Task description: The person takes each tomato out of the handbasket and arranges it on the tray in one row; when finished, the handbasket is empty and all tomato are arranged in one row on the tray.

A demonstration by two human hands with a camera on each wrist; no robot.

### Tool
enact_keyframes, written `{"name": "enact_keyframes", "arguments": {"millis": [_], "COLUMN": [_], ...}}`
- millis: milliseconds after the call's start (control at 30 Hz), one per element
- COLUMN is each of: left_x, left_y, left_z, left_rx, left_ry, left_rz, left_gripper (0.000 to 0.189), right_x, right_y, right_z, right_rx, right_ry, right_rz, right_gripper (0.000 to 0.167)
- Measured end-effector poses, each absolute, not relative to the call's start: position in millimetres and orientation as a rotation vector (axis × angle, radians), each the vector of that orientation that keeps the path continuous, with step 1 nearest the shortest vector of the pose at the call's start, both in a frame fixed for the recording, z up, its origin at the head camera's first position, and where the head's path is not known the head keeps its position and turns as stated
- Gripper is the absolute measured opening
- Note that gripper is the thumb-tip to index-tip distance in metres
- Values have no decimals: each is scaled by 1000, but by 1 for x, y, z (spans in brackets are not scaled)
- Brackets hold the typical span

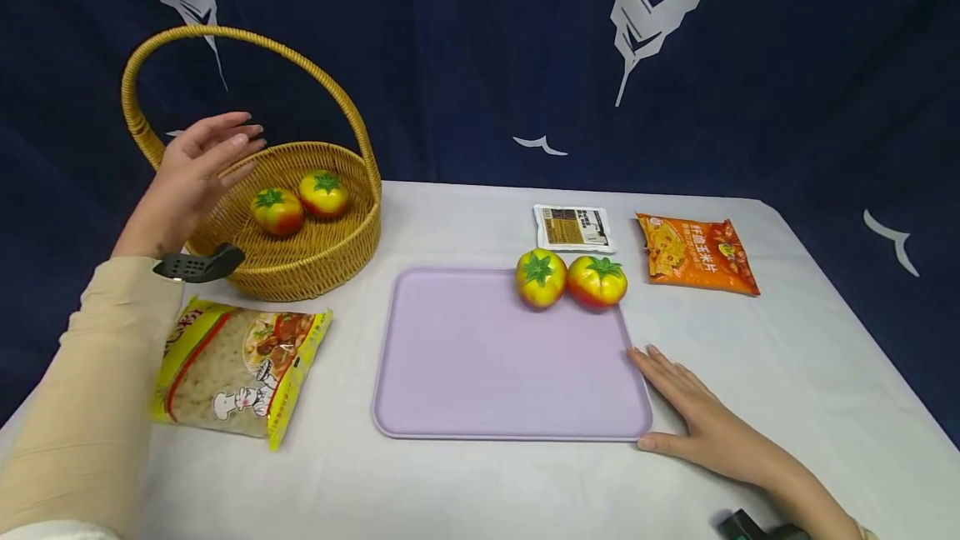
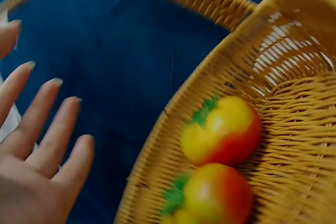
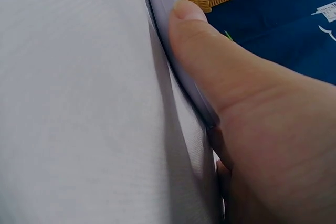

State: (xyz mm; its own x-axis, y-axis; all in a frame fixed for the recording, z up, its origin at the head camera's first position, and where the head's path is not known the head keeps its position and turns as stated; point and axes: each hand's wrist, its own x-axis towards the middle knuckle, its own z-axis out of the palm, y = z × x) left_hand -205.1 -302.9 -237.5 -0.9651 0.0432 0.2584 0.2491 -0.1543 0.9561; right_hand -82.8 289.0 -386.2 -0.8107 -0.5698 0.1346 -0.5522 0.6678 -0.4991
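My left hand [image 1: 198, 177] is raised over the left side of the wicker basket [image 1: 315, 273], under its handle. Its fingers are extended and hold nothing; the left wrist view shows them spread beside the basket rim. Inside the basket lie two yellow-red toy tomatoes [image 1: 277, 212] [image 2: 223, 131] with green tops. At the right, my right hand [image 1: 701, 423] touches the right edge of a lilac tray [image 1: 510, 373], fingers straight, thumb [image 3: 202, 51] at the near corner. Two more such tomatoes sit side by side at the tray's far right corner, a left one [image 1: 540, 278] and a right one [image 1: 597, 282].
A yellow-edged clear food bag [image 1: 240, 369] lies in front of the basket. Behind the tray is a small white packet [image 1: 573, 228], with an orange snack bag [image 1: 697, 254] to its right. A dark blue curtain [image 1: 480, 65] hangs behind the white-covered table [image 1: 817, 357].
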Motion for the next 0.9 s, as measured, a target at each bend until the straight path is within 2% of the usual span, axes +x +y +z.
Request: {"name": "enact_keyframes", "arguments": {"millis": [67, 167, 500, 900], "left_x": [-212, -217, -220, -235], "left_y": [-312, -320, -334, -331], "left_z": [-252, -267, -279, -290], "left_rx": [-217, -43, 256, 193], "left_ry": [-1654, -1496, -1676, -2526], "left_rz": [-2454, -2503, -2475, -2051], "left_gripper": [36, 35, 44, 67], "right_x": [-81, -79, -83, -83], "right_y": [290, 290, 289, 288], "right_z": [-388, -391, -387, -389], "right_rx": [-969, -991, -1037, -1003], "right_ry": [2845, 2851, 2873, 2850], "right_rz": [-832, -838, -815, -841], "right_gripper": [91, 91, 91, 92]}}
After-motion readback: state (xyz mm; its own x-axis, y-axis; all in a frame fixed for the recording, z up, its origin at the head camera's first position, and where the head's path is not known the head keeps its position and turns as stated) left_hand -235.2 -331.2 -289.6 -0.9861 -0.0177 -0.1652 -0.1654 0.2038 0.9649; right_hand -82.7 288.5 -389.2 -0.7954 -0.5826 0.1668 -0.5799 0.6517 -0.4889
